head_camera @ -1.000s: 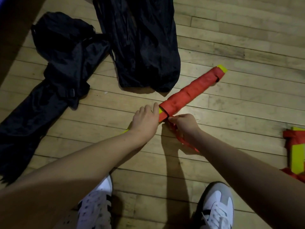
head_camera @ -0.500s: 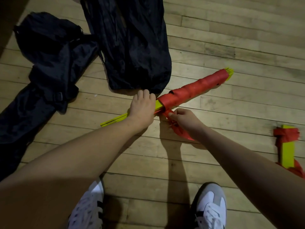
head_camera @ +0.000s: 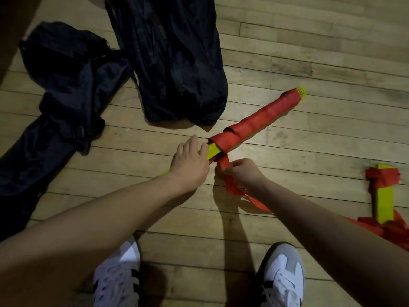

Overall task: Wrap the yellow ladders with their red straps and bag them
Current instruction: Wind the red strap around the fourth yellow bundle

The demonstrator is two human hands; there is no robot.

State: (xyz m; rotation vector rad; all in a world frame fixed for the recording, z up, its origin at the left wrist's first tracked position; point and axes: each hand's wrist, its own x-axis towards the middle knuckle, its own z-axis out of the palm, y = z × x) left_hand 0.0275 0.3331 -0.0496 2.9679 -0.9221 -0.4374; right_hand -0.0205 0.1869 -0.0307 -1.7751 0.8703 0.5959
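Strap (head_camera: 223,162) newly taut; two ladders (head_camera: 254,125), two bags (head_camera: 174,63).

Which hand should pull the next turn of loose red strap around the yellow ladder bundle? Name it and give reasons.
Right. The right hand already pinches the loose red strap just below the bundle's wrapped part. The left hand lies on the yellow ladder bundle, pinning its unwrapped end to the wooden floor, so it probably best stays put.

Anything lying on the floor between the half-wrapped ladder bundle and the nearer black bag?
Nothing visible. Bare wood floor separates the ladder bundle from the black bag. The left hand steadies the bundle; the right hand holds the red strap.
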